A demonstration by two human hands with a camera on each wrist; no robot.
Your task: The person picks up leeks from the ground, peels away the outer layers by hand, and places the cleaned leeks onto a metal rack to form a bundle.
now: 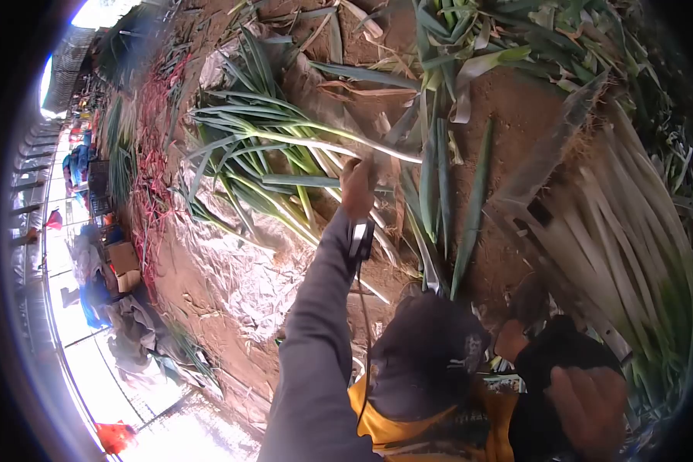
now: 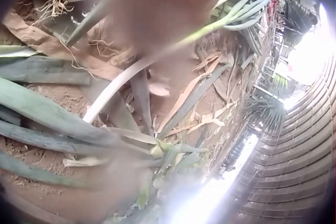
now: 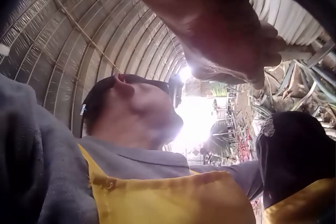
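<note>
Over the white stems of a loose heap of long green onions (image 1: 246,165), my left hand (image 1: 356,186) has its fingers bent round a stalk. In the left wrist view the blurred left hand (image 2: 168,8) covers its grip, and a white stalk (image 2: 113,87) runs past beneath it. My right hand (image 1: 589,408) is low at the right, beside my dark-clothed knee. The right wrist view shows the right hand (image 3: 226,40) curled round a pale handle (image 3: 295,53), with a flat grey blade (image 3: 321,55) beyond it.
A thick row of white-stemmed onions (image 1: 616,223) lies at the right beside a clear plastic strip (image 1: 550,150). Loose leaves (image 1: 470,208) and bare soil are ahead. Crumpled plastic sheeting (image 1: 246,285) lies left of my arm, with red ties (image 1: 146,185) farther left.
</note>
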